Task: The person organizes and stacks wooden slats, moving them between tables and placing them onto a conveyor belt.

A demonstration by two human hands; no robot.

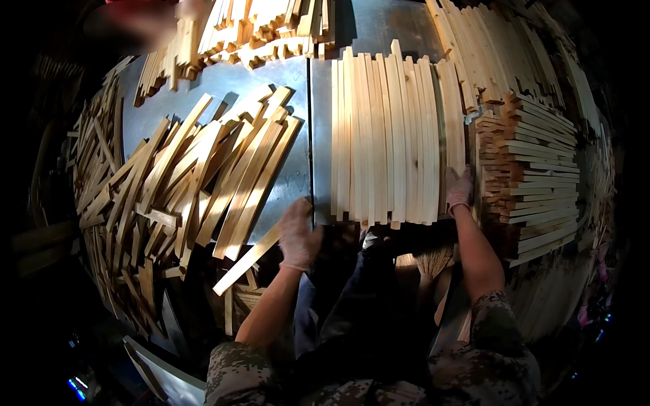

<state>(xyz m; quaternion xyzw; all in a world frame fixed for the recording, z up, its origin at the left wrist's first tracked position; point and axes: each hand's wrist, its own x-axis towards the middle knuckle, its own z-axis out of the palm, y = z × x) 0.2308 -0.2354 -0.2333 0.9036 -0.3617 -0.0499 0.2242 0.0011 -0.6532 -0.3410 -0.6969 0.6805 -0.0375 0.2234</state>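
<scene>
My left hand [300, 238], in a pale work glove, is closed around a wooden strip [245, 264] that slants over the table's near edge. Its lower end points toward me on the left. My right hand [459, 189], also gloved, lies with fingers stretched out against the near part of a wooden strip [451, 115]. That strip stands at the right side of a row of wooden strips [386, 139], laid side by side with uneven ends. The palm side of my right hand is hidden.
A loose heap of wooden strips [196, 169] covers the left of the metal table [291, 162]. Stacked strips [545, 179] stand close on the right, with more bundles [264, 30] at the far side. A broom head [433, 260] shows below the table edge.
</scene>
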